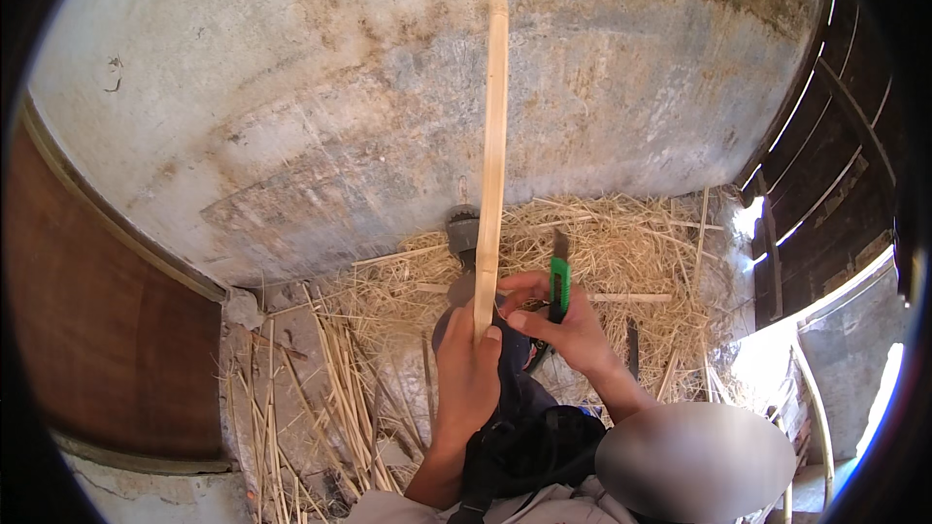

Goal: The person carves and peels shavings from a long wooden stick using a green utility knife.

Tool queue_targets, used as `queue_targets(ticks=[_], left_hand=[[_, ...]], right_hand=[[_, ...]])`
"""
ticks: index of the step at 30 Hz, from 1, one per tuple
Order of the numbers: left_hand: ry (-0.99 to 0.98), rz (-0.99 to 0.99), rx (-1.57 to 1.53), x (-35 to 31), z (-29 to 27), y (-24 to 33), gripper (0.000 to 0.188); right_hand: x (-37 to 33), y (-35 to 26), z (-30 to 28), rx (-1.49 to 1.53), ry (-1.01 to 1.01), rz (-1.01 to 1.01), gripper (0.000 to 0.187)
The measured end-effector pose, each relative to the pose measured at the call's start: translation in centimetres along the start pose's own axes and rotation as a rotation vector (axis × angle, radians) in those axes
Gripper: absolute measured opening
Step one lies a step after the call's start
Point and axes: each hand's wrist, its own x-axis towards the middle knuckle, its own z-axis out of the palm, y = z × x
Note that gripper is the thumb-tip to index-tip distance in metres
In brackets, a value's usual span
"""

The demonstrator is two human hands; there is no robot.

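Note:
A long pale bamboo strip (494, 116) rises from my hands past the top edge of the view. My left hand (466, 374) is closed around its lower end, the thumb lying along it. Just right of the strip, my right hand (558, 323) grips a green and black utility knife (559, 277), its blade pointing up and away from me. The fingertips of my right hand come close to the strip; whether they touch it I cannot tell.
Straw-like shavings (621, 243) cover the floor ahead, up to a stained wall (340, 107). Several thin bamboo strips (345, 378) lie at the left. A brown door panel (116, 301) stands far left, and dark slatted boards (825, 155) at the right.

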Motion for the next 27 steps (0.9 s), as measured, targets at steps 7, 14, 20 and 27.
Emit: queue_targets(ticks=[7, 14, 20, 27], left_hand=[[-0.012, 0.003, 0.105, 0.1, 0.1, 1.3, 0.03], [-0.084, 0.017, 0.099, 0.2, -0.3, 0.8, 0.037], [-0.178, -0.127, -0.044, 0.0, -0.5, 0.3, 0.036], [-0.242, -0.351, -0.222, -0.2, -0.9, 0.9, 0.033]], right_hand=[[0.4, 1.5, 0.5, -0.147, 0.086, -0.042, 0.011], [0.9, -0.3, 0.1, -0.522, 0.033, -0.235, 0.006], [1.8, 0.2, -1.7, -0.577, -0.081, -0.398, 0.006], [2.2, 0.5, -2.5, -0.355, -0.2, -0.231, 0.005]])
